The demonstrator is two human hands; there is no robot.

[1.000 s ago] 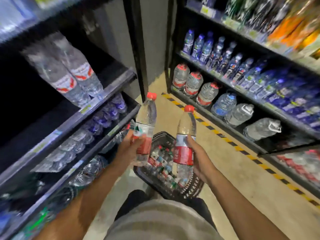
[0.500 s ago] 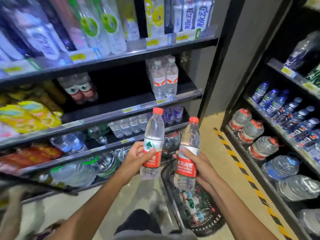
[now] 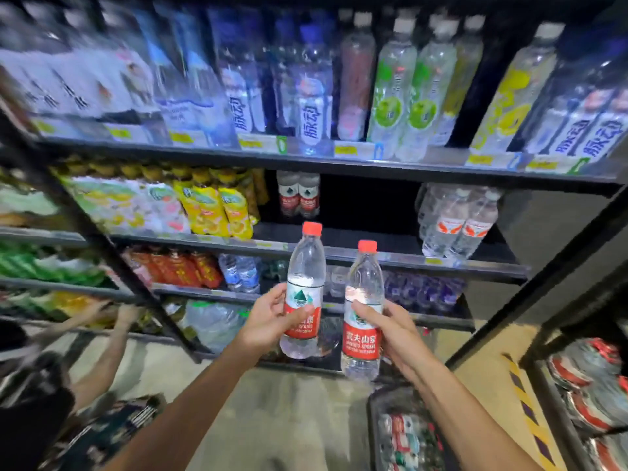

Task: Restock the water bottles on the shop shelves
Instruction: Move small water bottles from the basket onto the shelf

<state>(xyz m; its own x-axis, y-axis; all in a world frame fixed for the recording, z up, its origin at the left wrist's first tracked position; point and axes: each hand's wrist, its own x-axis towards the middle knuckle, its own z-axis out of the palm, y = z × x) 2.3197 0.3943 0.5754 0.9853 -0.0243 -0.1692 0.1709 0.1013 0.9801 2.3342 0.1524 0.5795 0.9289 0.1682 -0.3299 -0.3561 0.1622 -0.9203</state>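
Note:
My left hand [image 3: 268,324] grips a clear water bottle [image 3: 304,266] with a red cap and a red-and-white label, held upright. My right hand [image 3: 394,331] grips a second, matching bottle [image 3: 363,280] just to its right. Both bottles are raised in front of the dark shelf unit, below a shelf [image 3: 360,244] with a wide bare stretch. At the back of that shelf stand two matching red-label bottles [image 3: 299,195]. A black basket [image 3: 372,436] with more red-label bottles sits on the floor at the lower right.
White-capped water bottles [image 3: 455,222] stand at the right of the same shelf, yellow drinks [image 3: 217,205] at its left. Tall drink bottles fill the shelf above. Another person's hands [image 3: 112,312] reach into the lower left shelves. A second rack with large jugs [image 3: 591,379] stands at right.
My view has swung left and up from the floor basket to face the shelves. Both hands have kept their bottles and lifted them toward the middle shelf. Another person has come into view at left.

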